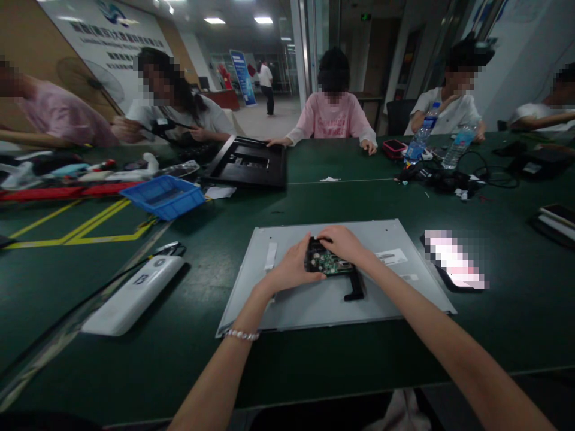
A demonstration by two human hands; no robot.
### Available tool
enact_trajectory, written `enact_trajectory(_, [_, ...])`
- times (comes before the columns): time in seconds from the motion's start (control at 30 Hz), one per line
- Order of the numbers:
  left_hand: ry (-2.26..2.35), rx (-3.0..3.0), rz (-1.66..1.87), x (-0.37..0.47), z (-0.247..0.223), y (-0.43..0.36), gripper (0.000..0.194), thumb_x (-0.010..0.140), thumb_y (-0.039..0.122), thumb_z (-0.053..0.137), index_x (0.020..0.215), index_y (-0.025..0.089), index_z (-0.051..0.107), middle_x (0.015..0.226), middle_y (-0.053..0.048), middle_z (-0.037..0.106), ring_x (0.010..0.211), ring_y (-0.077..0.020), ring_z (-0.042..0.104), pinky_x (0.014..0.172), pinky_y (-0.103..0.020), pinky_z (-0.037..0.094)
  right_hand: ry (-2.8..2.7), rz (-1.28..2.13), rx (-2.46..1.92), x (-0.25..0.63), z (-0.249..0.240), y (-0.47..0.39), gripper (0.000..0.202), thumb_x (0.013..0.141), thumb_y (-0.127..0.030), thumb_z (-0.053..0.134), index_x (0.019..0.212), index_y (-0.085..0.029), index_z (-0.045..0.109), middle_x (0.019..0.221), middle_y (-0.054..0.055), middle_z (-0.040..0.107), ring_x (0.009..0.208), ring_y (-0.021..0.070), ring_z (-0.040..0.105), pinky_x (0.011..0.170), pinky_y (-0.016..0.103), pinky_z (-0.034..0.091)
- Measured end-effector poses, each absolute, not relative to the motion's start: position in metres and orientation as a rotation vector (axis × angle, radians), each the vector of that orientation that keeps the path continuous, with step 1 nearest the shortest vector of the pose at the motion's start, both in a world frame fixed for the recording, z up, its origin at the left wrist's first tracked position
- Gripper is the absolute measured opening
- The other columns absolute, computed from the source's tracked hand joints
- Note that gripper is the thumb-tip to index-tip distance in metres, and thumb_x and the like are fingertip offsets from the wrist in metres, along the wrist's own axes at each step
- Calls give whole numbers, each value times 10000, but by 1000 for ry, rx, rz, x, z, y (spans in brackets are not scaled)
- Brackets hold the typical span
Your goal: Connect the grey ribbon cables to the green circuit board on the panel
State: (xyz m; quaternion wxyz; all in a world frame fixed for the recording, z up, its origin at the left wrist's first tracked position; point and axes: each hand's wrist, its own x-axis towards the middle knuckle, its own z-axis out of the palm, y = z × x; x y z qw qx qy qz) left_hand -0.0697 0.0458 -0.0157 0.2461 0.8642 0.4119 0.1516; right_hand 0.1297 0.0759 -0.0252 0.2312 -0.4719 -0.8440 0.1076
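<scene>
A green circuit board (327,261) in a black plastic frame rests over a flat silver-grey panel (309,311) on the table. My left hand (294,263) grips the board's left side, its thumb along the near edge and its fingers at the far left corner. At the far edge, the curled fingers of my right hand (344,242) hold the frame; some fingertips are hidden. A black hooked arm (356,286) of the frame sticks out toward me below my right wrist. White labels (392,257) are stuck on the panel's right part.
Left of the panel lies a white power bank (135,296) with a black cable. A lit phone (456,260) is at the right. Farther off are a blue bin (164,196), a black monitor frame (247,163) touched by a co-worker, water bottles (459,145) and tangled cables (442,176).
</scene>
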Motion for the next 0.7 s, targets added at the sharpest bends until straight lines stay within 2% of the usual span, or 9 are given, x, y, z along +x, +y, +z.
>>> enact_trajectory(0.3, [1095,2372,434,-70,-17,47,1087,656,488,677,1463,194,9,1476,-176,246,1328,-378,282,1063,-543,270,-2274,293,-1303,135,-8,70,244,905,-227,459,972,-155,682,1003,87,681,962,178,598,868,280,415])
enact_trajectory(0.43, [1090,2359,436,-69,-12,46,1092,660,500,683,1459,164,19,1473,-194,234,1333,-371,271,1078,-536,252,-2207,304,-1404,168,5,59,253,882,-221,477,1046,-168,663,1070,87,665,1008,192,593,897,304,420])
enact_trajectory(0.53, [1075,2378,461,-66,-5,41,1081,668,494,690,1456,161,29,1494,-180,180,1363,-347,207,1108,-510,216,-2157,314,-1561,204,3,42,276,848,-250,518,1072,-161,653,1081,103,659,1016,226,592,896,343,431])
enact_trajectory(0.63, [1081,2416,480,-58,4,33,1031,693,474,681,1458,194,49,1518,-131,124,1384,-327,146,1125,-494,199,-2098,331,-1673,231,-8,23,308,817,-281,558,1084,-153,642,1094,120,641,986,238,597,860,358,453])
enact_trajectory(0.7, [1035,2454,505,-51,10,27,907,742,434,649,1450,229,120,1510,-93,170,1376,-302,184,1124,-475,219,-2080,370,-1695,239,-17,13,307,793,-285,583,1064,-155,647,1054,117,643,915,221,613,815,342,469])
